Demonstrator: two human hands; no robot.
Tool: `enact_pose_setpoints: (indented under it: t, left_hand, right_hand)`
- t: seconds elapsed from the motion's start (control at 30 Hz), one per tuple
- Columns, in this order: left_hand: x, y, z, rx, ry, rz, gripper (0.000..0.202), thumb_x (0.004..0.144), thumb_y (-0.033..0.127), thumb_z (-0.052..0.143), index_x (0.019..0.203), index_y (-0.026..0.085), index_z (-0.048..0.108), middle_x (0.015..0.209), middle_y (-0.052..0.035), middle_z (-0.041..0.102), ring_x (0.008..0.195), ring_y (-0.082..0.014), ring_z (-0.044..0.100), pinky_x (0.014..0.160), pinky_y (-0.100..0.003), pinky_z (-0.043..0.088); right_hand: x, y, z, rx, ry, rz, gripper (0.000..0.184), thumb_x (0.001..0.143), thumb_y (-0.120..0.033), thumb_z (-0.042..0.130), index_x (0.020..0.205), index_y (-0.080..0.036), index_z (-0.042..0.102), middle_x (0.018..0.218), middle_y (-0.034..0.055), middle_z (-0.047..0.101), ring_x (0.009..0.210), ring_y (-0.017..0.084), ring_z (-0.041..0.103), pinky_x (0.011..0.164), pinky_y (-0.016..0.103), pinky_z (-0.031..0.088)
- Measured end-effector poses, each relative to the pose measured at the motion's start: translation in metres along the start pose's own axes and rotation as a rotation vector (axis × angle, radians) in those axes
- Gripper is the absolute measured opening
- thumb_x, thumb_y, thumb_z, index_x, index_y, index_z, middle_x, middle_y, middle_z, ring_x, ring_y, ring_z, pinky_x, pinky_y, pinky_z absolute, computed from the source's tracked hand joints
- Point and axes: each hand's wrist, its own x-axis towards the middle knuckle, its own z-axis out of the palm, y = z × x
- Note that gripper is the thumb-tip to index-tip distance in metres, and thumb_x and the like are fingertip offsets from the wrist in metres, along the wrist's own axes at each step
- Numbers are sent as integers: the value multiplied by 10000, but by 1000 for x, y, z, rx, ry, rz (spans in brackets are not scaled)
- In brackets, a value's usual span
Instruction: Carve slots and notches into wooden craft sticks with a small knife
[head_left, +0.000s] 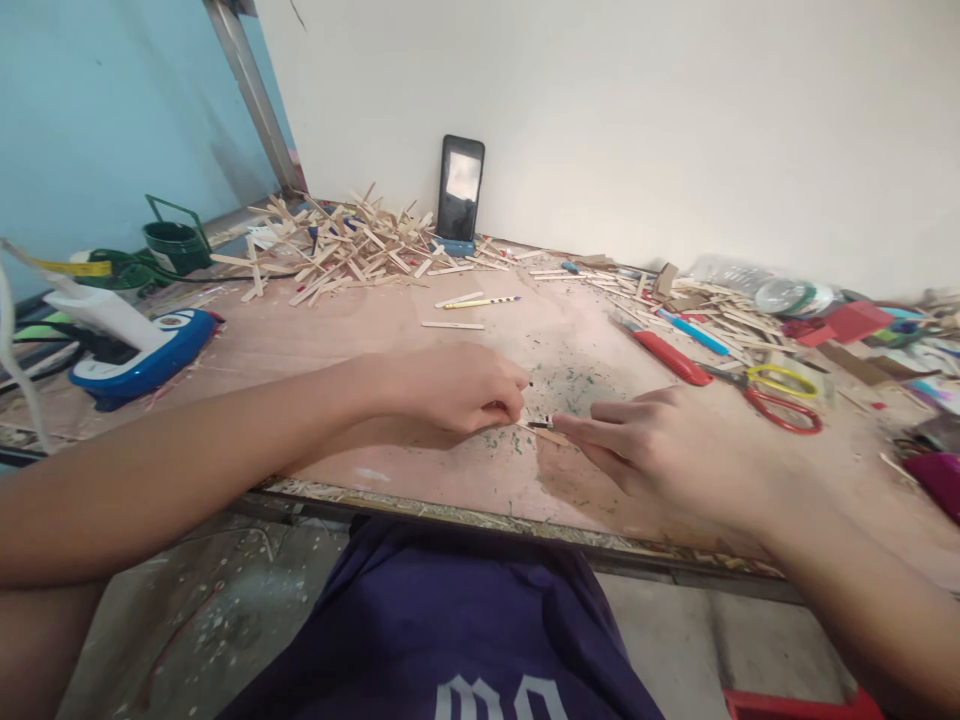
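My left hand (480, 388) is closed in a fist-like pinch low over the worktop. A small dark tip pokes out by its fingertips, but its fingers hide what they grip. A flat wooden craft stick (553, 436) lies between my hands, one end near the left fingers. My right hand (651, 436) is closed on a slim tool with a dark metal tip (538, 425), which points left at the stick. The tool's handle is hidden inside the hand. Green shavings (574, 385) are scattered around both hands.
A phone (460, 190) stands upright behind a heap of craft sticks (360, 245). A pencil (484, 302) lies mid-table. To the right are a red-handled cutter (671, 357), scissors (784, 398) and a plastic bottle (791, 294). A blue-white power strip (150, 355) sits left.
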Motion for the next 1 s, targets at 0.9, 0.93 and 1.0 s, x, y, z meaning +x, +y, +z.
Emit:
enact_pose_setpoints:
  t: [0.9,0.93,1.0]
  left_hand:
    - [1,0,0,-20,3,4,257,1026,121,598,956,191,836,936,-54,760,848,-176,676,772,-293,471]
    - [0,0,0,-23,6,1,257,1024,121,598,954,194,834,935,-52,760,851,-176,677,772,-290,471]
    - [0,1,0,-31,11,-3,256,1018,119,598,951,199,831,929,-48,757,847,-172,677,766,-285,468]
  right_hand:
    - [0,-4,14,-33,0,28,487,1114,-191,364,1080,-214,849,623,35,624,489,143,425,561,359,166]
    - [1,-3,14,13,-21,48,462,1114,-203,389,1067,-216,849,645,39,652,506,141,455,565,349,195]
    - [3,-1,13,138,-54,84,410,1118,-220,442,1057,-213,848,721,54,730,564,143,543,591,326,275]
